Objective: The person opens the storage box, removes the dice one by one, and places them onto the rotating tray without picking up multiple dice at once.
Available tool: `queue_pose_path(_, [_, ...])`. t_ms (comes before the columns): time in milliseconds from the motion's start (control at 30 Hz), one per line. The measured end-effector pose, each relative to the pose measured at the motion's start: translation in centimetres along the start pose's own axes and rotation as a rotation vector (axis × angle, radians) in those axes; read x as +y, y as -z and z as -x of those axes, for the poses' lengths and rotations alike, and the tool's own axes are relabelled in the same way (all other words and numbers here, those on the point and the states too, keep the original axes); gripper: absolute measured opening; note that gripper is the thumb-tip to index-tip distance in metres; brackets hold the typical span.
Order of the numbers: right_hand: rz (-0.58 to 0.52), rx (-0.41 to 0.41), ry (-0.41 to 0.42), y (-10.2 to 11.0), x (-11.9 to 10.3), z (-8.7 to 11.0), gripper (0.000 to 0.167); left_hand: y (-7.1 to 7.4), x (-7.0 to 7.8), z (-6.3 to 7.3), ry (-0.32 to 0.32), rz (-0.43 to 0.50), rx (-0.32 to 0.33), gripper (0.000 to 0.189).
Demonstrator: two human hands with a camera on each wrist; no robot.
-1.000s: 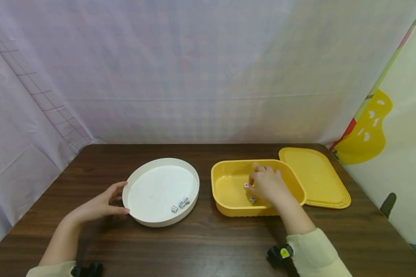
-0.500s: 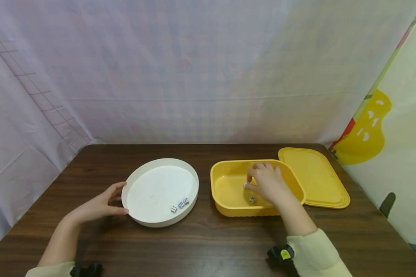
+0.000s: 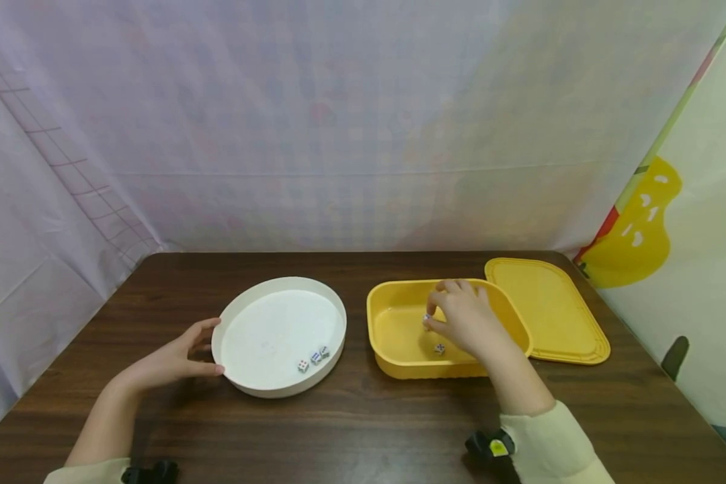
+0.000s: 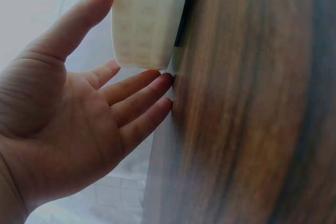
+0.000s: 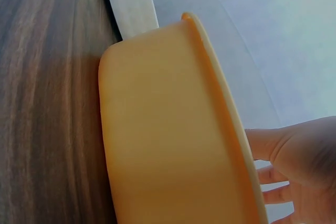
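My left hand (image 3: pixel 172 356) rests thumb and fingertips against the left side of a round white tray (image 3: pixel 266 323). In the left wrist view its fingers (image 4: pixel 142 98) are nearly straight and spread beside the tray wall (image 4: pixel 149 19). Three white dice (image 3: pixel 316 358) lie together at the tray's lower right. Over a yellow rectangular tub (image 3: pixel 393 366), my right hand (image 3: pixel 462 316) pinches a white die (image 3: pixel 426 322) between thumb and index finger. Another die (image 3: pixel 439 349) lies on the tub floor below the hand. The right wrist view has the tub wall (image 5: pixel 157 114) hiding the fingertips and the die.
A yellow lid (image 3: pixel 550 309) lies flat to the right of the tub, close against it. Everything stands on a dark wooden table (image 3: pixel 314 437). A pale curtain (image 3: pixel 314 134) hangs behind the table's far edge.
My right hand has taken hold of a die in the tub and moved slightly left and up with it. The left hand and the white tray have hardly moved.
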State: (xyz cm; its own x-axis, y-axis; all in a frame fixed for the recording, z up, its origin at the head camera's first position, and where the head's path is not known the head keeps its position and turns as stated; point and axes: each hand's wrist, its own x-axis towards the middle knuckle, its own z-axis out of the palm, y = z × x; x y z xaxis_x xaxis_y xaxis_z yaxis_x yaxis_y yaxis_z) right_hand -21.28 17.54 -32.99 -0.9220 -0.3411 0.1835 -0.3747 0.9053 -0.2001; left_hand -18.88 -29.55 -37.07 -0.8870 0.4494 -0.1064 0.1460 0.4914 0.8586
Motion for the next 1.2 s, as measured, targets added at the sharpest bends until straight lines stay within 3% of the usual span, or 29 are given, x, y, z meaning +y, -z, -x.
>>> queue_pose_path(1200, [-0.002, 0.068, 0.12, 0.4, -4.2, -0.9, 0.014, 0.0, -0.1, -0.1, 0.011, -0.002, 0.005, 0.091])
